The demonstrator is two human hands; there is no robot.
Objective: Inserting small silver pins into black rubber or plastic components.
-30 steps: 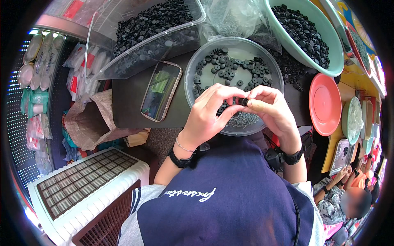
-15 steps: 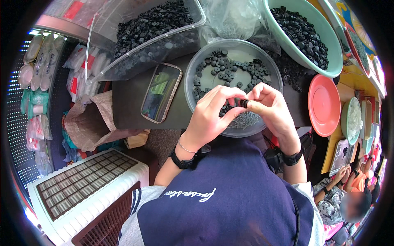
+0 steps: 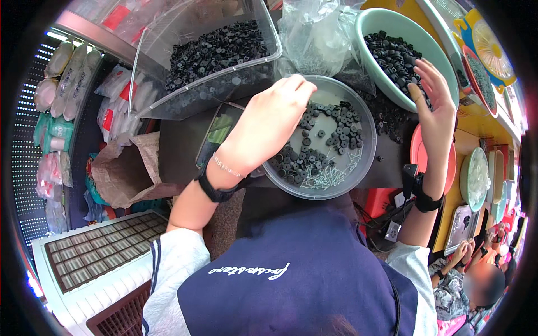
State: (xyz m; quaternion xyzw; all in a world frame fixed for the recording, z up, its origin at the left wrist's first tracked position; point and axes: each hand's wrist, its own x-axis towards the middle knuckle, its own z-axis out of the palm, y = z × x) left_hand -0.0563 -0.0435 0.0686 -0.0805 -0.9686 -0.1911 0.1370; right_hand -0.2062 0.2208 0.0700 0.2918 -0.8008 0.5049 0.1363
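Observation:
My left hand (image 3: 269,129) hovers over the left side of a round grey bowl (image 3: 367,112), back of the hand up, fingertips bent toward the bowl's far rim and hiding what is under them. The bowl holds black rubber rings (image 3: 314,157) and a few silver screws (image 3: 330,175). My right hand (image 3: 434,106) is stretched out to the right with fingers spread, resting at the near edge of a pale green basin (image 3: 386,17) full of black rings. Both wrists wear black bands.
A clear plastic bin (image 3: 213,50) of black rings stands at the back left, a phone (image 3: 221,131) beside the bowl, a pink plate (image 3: 417,157) to the right. A brown paper bag (image 3: 129,173) and white crate (image 3: 95,263) sit lower left. Another person is at lower right.
My hands were together over the bowl's near rim pinching a small black piece. They have parted: the left moved up over the bowl, the right swung out to the green basin.

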